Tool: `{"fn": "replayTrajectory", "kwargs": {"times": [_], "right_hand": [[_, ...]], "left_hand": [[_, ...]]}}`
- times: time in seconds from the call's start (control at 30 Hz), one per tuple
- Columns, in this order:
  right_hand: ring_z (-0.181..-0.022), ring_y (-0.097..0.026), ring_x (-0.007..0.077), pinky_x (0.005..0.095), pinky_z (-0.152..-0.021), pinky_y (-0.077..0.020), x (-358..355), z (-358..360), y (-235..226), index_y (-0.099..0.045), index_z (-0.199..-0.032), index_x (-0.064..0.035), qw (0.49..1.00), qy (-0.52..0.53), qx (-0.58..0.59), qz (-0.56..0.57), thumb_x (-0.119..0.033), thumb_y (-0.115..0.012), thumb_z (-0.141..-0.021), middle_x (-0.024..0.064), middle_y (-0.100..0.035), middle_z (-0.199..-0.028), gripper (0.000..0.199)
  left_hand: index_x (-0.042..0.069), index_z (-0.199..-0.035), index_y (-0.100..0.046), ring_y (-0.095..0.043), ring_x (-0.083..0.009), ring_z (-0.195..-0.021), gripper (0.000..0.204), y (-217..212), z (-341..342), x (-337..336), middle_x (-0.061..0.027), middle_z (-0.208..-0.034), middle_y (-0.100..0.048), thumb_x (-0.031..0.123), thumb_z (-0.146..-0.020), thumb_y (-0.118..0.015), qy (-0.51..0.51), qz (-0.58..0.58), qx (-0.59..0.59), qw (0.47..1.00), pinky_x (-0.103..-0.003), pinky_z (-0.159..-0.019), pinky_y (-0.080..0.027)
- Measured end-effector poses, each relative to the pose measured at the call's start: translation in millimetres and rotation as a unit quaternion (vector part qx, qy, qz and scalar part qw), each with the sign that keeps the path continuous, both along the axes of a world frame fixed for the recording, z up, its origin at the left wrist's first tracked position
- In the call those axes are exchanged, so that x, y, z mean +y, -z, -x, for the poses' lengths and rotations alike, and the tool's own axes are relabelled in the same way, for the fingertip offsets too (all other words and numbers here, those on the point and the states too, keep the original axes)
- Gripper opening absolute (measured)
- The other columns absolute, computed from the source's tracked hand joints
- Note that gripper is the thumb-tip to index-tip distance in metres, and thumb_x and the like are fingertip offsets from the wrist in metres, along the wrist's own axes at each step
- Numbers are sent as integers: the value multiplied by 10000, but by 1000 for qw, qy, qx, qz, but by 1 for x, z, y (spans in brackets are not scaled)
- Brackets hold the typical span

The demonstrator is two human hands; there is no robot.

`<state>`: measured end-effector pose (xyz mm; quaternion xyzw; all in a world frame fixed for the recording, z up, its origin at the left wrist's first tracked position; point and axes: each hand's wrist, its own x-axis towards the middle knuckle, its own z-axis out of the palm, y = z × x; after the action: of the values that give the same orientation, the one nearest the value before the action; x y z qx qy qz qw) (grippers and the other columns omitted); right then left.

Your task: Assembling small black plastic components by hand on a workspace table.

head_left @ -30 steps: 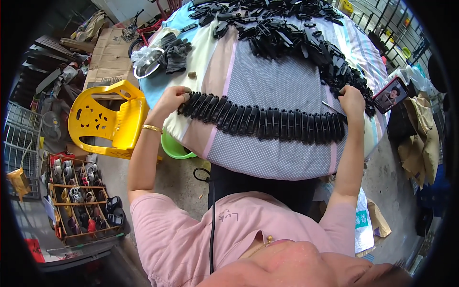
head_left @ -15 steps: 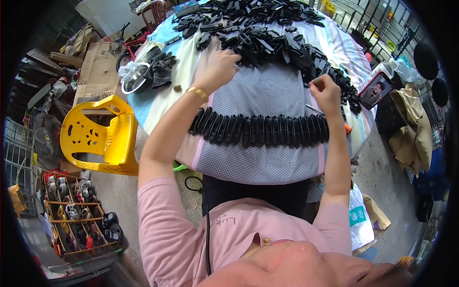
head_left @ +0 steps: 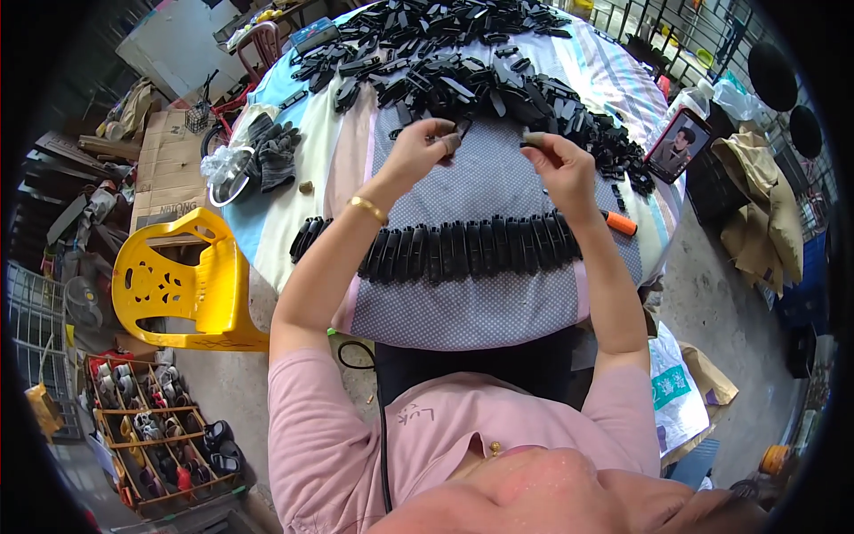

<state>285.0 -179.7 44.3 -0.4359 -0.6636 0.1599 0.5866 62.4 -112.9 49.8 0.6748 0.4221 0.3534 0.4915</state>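
Observation:
Both my hands are raised over the cloth-covered table [head_left: 418, 316], a short gap apart. My left hand [head_left: 420, 151], at the near edge of a heap of black plastic parts [head_left: 445, 84], is closed on a black plastic piece [head_left: 462, 129] that is mostly hidden by the fingers. My right hand [head_left: 562, 169] pinches a small black part [head_left: 528, 144] between thumb and fingertips. Below the hands, a long row of black plastic pieces [head_left: 471, 249] stands side by side; my left forearm covers some of it. An orange-handled tool [head_left: 620, 223] lies beside my right wrist, its far end hidden.
A phone [head_left: 678, 147] leans upright at the table's right edge. Dark gloves [head_left: 274, 151] and a metal bowl [head_left: 233, 181] lie at the left. A yellow plastic chair [head_left: 222, 285] stands left of the table, behind a shoe rack [head_left: 156, 427].
My left hand has drawn back from the heap with a black piece. My right hand has moved left toward it. The whole view has shifted slightly, showing more of the orange handle.

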Motion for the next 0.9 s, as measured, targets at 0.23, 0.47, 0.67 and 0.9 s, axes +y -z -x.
{"fn": "replayTrajectory", "kwargs": {"times": [0.23, 0.47, 0.67, 0.9], "right_hand": [[-718, -609, 91, 205, -648, -496, -20, 30, -7, -631, -919, 10, 998, -59, 28, -4, -37, -658, -786, 55, -649, -818, 144], [-723, -617, 125, 233, -608, -500, -19, 34, -4, -598, -914, -9, 988, -67, -75, -116, -52, -634, -804, 72, -636, -816, 124], [-671, -614, 120, 226, -564, -497, -25, 39, -6, -580, -905, 3, 996, -68, 21, 46, -88, -604, -842, 68, -623, -762, 113], [-618, -594, 118, 231, -532, -489, -22, 47, 2, -598, -869, 23, 998, -49, 13, -41, -60, -617, -825, 62, -615, -722, 96]], "left_hand": [[-4, -1102, -515, -622, -194, -812, 265, -4, -8, -69, -100, -941, -605, 166, -900, -522, 101, 279, -302, 906, -321, -714, -530], [-6, -1083, -514, -590, -143, -720, 235, -5, -12, -77, -75, -941, -577, 144, -902, -504, 15, 86, -149, 985, -232, -625, -491], [-10, -1173, -494, -588, -129, -715, 331, -13, -12, -87, -69, -939, -588, 127, -879, -555, 76, 198, -403, 890, -223, -627, -488], [4, -1163, -530, -599, -131, -855, 351, 5, -3, -75, -51, -988, -604, 123, -843, -612, 113, 67, -298, 945, -246, -750, -500]]}}
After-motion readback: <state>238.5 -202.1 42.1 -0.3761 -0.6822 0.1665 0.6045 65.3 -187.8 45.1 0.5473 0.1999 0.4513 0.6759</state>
